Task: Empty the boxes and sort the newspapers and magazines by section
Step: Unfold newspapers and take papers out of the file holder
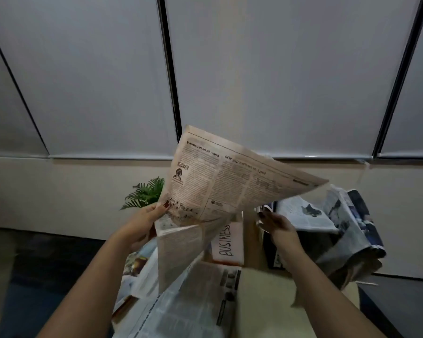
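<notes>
Sorting was midway — left hand (142, 222) pinched a business newspaper (230, 181), right hand (280, 226) open; right-side papers (337, 230) remained unsorted.

This looks like an office or meeting room. Tall grey roller blinds (103, 76) cover a wall of windows divided by dark mullions, ending above a plain cream wall band (59, 191). Below the blinds, dark carpet (47, 264) covers the floor, and a small fern-like potted plant (145, 192) stands against the cream band.
</notes>
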`<move>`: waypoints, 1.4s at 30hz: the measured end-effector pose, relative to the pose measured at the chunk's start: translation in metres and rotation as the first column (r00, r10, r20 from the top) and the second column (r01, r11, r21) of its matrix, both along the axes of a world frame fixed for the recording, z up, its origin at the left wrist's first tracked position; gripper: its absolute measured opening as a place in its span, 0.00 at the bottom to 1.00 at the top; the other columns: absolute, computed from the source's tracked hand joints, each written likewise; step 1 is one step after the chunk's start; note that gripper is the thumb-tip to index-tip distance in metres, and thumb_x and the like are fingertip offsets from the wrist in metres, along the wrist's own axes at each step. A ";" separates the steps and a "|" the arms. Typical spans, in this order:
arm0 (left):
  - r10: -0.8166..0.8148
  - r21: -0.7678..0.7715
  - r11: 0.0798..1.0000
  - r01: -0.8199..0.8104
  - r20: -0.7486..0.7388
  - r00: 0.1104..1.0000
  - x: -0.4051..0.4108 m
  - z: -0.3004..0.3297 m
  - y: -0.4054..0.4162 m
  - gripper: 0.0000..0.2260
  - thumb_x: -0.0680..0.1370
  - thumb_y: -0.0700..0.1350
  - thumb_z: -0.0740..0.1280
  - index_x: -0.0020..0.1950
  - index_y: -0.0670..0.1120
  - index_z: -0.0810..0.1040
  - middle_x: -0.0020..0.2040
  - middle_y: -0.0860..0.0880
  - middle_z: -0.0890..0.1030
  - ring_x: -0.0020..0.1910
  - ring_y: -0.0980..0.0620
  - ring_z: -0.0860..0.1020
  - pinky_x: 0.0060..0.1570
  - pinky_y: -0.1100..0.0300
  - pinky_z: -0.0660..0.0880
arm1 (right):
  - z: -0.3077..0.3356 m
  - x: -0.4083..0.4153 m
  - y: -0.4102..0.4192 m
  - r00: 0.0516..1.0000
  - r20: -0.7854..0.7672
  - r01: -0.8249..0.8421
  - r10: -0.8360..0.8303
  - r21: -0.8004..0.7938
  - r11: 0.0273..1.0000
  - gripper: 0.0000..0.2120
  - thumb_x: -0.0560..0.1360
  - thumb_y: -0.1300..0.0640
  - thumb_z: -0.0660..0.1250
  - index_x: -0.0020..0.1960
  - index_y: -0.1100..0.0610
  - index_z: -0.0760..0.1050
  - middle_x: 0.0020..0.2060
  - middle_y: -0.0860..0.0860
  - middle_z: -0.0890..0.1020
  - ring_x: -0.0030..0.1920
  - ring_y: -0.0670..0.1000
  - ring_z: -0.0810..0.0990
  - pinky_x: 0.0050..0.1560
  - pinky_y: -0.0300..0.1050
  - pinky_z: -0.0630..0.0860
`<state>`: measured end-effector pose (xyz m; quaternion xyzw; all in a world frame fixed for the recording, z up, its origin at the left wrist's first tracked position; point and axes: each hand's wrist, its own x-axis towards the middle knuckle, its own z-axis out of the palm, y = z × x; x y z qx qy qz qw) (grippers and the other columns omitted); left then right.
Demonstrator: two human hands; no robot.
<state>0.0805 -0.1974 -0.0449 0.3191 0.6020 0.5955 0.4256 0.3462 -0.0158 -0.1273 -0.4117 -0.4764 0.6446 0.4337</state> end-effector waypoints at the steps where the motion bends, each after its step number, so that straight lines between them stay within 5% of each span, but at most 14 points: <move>1: -0.001 0.016 1.000 0.000 0.051 0.999 0.000 -0.004 -0.005 0.13 0.82 0.43 0.58 0.59 0.38 0.77 0.56 0.38 0.82 0.50 0.44 0.83 0.42 0.57 0.81 | 0.000 0.000 0.000 1.000 -0.005 0.000 0.000 0.018 1.000 0.15 0.75 0.58 0.70 0.60 0.55 0.74 0.58 0.53 0.81 0.57 0.53 0.79 0.56 0.48 0.76; 4: 0.031 0.061 0.997 -0.036 0.081 0.996 -0.001 -0.007 -0.014 0.13 0.81 0.43 0.59 0.61 0.39 0.76 0.54 0.43 0.84 0.50 0.49 0.84 0.44 0.60 0.81 | 0.009 -0.003 0.002 0.994 -0.079 -0.066 0.071 0.066 0.996 0.24 0.74 0.59 0.70 0.68 0.54 0.67 0.60 0.49 0.77 0.61 0.50 0.76 0.57 0.46 0.75; 8: 0.084 -0.006 0.996 -0.083 0.057 0.995 -0.004 0.001 -0.020 0.12 0.80 0.47 0.63 0.59 0.43 0.78 0.56 0.40 0.83 0.53 0.42 0.82 0.54 0.47 0.79 | 0.025 -0.009 0.000 0.982 -0.001 -0.185 0.188 0.186 0.965 0.30 0.67 0.53 0.77 0.64 0.46 0.67 0.52 0.40 0.80 0.48 0.38 0.80 0.43 0.32 0.75; 11: 0.094 -0.038 0.995 -0.091 0.064 0.994 -0.003 0.006 -0.024 0.13 0.80 0.47 0.64 0.62 0.42 0.77 0.57 0.38 0.82 0.54 0.39 0.81 0.52 0.46 0.79 | 0.034 -0.014 -0.001 0.964 0.001 -0.261 0.267 0.200 0.944 0.23 0.64 0.47 0.76 0.57 0.48 0.77 0.47 0.43 0.85 0.47 0.41 0.83 0.38 0.31 0.77; 14: 0.156 -0.051 0.987 -0.152 0.065 0.986 -0.006 0.002 -0.026 0.14 0.80 0.46 0.63 0.62 0.40 0.76 0.57 0.38 0.82 0.55 0.39 0.81 0.55 0.45 0.78 | 0.033 -0.015 -0.001 0.972 0.064 -0.233 0.225 0.170 0.957 0.08 0.73 0.49 0.71 0.51 0.50 0.80 0.45 0.47 0.86 0.45 0.46 0.84 0.40 0.37 0.78; 19: 0.246 -0.256 0.931 -0.262 -0.091 0.965 -0.020 -0.020 -0.027 0.22 0.79 0.50 0.66 0.67 0.38 0.74 0.63 0.40 0.78 0.62 0.41 0.75 0.68 0.47 0.68 | 0.011 -0.011 -0.007 0.958 0.178 -0.248 0.224 0.124 0.961 0.10 0.77 0.50 0.67 0.55 0.53 0.78 0.49 0.50 0.84 0.50 0.51 0.83 0.47 0.47 0.80; 21: 0.253 -0.329 0.901 -0.283 -0.131 0.959 -0.024 -0.031 -0.028 0.22 0.78 0.53 0.67 0.65 0.39 0.75 0.59 0.38 0.80 0.56 0.41 0.76 0.61 0.49 0.71 | 0.004 -0.010 -0.010 0.954 0.173 -0.264 0.245 0.096 0.960 0.09 0.77 0.51 0.67 0.54 0.53 0.78 0.49 0.51 0.84 0.48 0.52 0.83 0.46 0.49 0.81; 24: 0.296 -0.379 0.846 -0.375 -0.250 0.922 -0.023 -0.049 -0.023 0.19 0.77 0.56 0.67 0.58 0.41 0.78 0.42 0.44 0.78 0.40 0.45 0.74 0.44 0.51 0.71 | -0.006 -0.010 -0.014 0.954 0.191 -0.249 0.231 0.076 0.966 0.11 0.77 0.51 0.67 0.57 0.56 0.79 0.48 0.50 0.84 0.49 0.52 0.83 0.48 0.49 0.81; 29: 0.457 -0.230 0.746 -0.625 -0.506 0.732 -0.013 -0.065 -0.010 0.17 0.80 0.52 0.63 0.50 0.38 0.79 0.40 0.41 0.77 0.37 0.45 0.73 0.39 0.55 0.68 | -0.008 -0.016 -0.019 0.955 0.215 -0.209 0.206 -0.008 0.978 0.10 0.78 0.49 0.66 0.48 0.55 0.79 0.51 0.56 0.83 0.53 0.57 0.81 0.60 0.57 0.76; 32: 0.534 -0.106 0.712 -0.694 -0.559 0.634 -0.007 -0.054 -0.010 0.19 0.80 0.55 0.61 0.40 0.40 0.77 0.38 0.42 0.78 0.36 0.45 0.74 0.35 0.57 0.68 | 0.008 -0.026 -0.017 0.973 0.196 -0.128 0.125 0.001 0.992 0.19 0.79 0.48 0.64 0.54 0.66 0.76 0.54 0.63 0.81 0.53 0.64 0.79 0.54 0.52 0.74; 34: 0.644 0.095 0.692 -0.716 -0.530 0.552 -0.002 -0.042 -0.010 0.23 0.80 0.57 0.60 0.39 0.39 0.77 0.33 0.45 0.76 0.34 0.48 0.73 0.32 0.58 0.67 | 0.024 -0.033 -0.019 0.996 0.067 -0.055 0.050 0.070 0.996 0.23 0.79 0.48 0.64 0.55 0.70 0.73 0.44 0.62 0.81 0.44 0.60 0.79 0.44 0.48 0.72; 37: 0.782 0.386 0.619 -0.684 -0.384 0.492 0.009 -0.025 -0.016 0.22 0.80 0.59 0.60 0.36 0.43 0.75 0.31 0.48 0.73 0.30 0.53 0.71 0.29 0.59 0.67 | 0.045 -0.038 -0.029 0.996 -0.089 0.019 -0.004 0.164 0.986 0.14 0.79 0.49 0.63 0.48 0.60 0.78 0.43 0.61 0.82 0.44 0.54 0.79 0.50 0.53 0.77; 39: 0.816 0.457 0.577 -0.677 -0.296 0.496 0.014 -0.019 -0.021 0.24 0.79 0.60 0.60 0.38 0.40 0.75 0.32 0.47 0.72 0.30 0.53 0.70 0.30 0.59 0.67 | 0.047 -0.038 -0.035 0.990 -0.138 0.039 -0.015 0.176 0.984 0.10 0.80 0.51 0.63 0.46 0.55 0.78 0.49 0.64 0.82 0.47 0.55 0.80 0.57 0.58 0.76; 42: 0.826 0.470 0.562 -0.681 -0.273 0.493 0.017 -0.029 -0.033 0.23 0.80 0.59 0.59 0.34 0.43 0.72 0.29 0.48 0.70 0.28 0.55 0.67 0.28 0.61 0.65 | 0.028 -0.032 -0.045 0.994 -0.112 0.028 -0.011 0.148 0.989 0.10 0.78 0.50 0.65 0.48 0.56 0.80 0.46 0.57 0.85 0.51 0.59 0.82 0.56 0.56 0.79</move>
